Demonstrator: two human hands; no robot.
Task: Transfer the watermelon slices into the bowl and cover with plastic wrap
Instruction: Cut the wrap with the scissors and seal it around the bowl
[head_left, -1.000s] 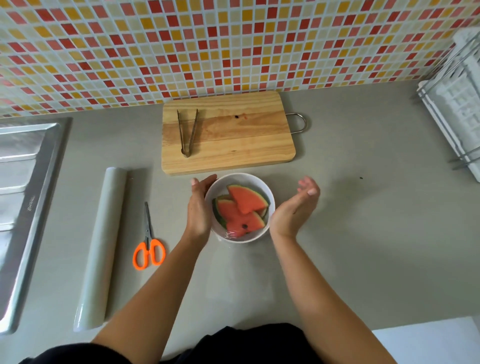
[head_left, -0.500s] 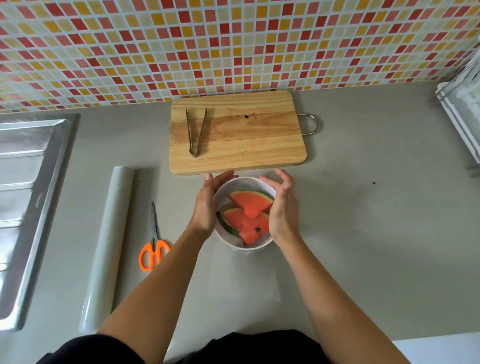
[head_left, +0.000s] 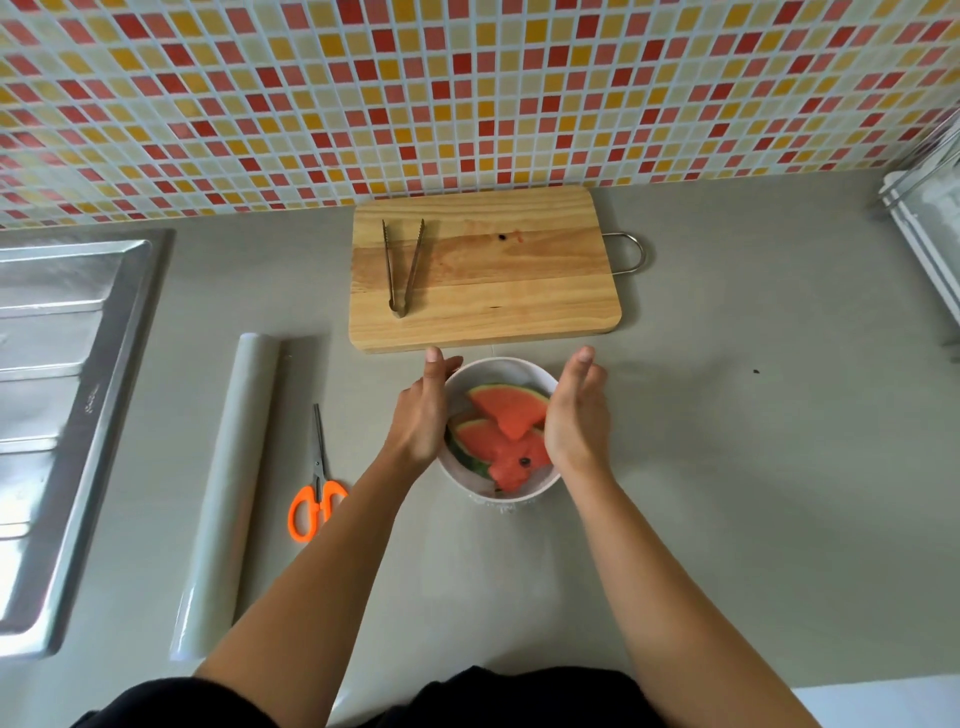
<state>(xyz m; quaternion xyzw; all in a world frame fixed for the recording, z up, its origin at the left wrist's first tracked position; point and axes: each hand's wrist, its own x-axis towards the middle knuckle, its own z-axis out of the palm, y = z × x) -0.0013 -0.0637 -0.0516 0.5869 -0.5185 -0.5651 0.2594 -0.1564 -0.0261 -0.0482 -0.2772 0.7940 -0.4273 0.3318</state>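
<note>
A white bowl (head_left: 511, 365) stands on the grey counter just in front of the cutting board. Inside it lie three red watermelon slices (head_left: 511, 415) with green rind. My left hand (head_left: 423, 415) lies flat against the bowl's left side, fingers straight and pointing away from me. My right hand (head_left: 576, 415) is pressed the same way on the right rim and covers part of a slice. A thin clear film (head_left: 501, 506) crinkles at the bowl's near edge; how much of the bowl it covers I cannot tell. The plastic wrap roll (head_left: 234, 493) lies to the left.
Orange-handled scissors (head_left: 317, 499) lie between the roll and the bowl. Metal tongs (head_left: 402, 265) rest on the wooden cutting board (head_left: 519, 280) by the tiled wall. A steel sink (head_left: 52, 415) is at the far left, a white dish rack (head_left: 930, 234) at the far right.
My right hand came in from the right and closed against the bowl's side. Both hands then straightened their fingers along the rim. The bowl stayed in place.
</note>
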